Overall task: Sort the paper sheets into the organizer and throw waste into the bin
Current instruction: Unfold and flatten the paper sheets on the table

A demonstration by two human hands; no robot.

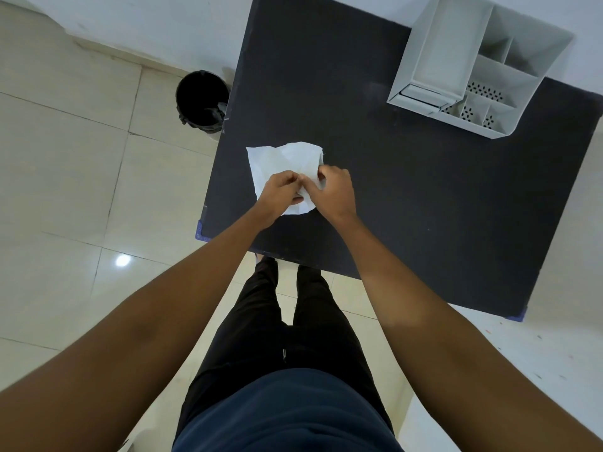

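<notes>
A creased white paper sheet lies on the black table, near its left edge. My left hand and my right hand both pinch the sheet's near part, fingers closed on it, almost touching each other. The near edge of the sheet is hidden under my hands. The grey organizer with several compartments stands at the table's far right corner. The black bin sits on the floor just left of the table.
Beige floor tiles spread to the left of the table. A white wall runs behind the table and bin. My legs stand at the table's near edge.
</notes>
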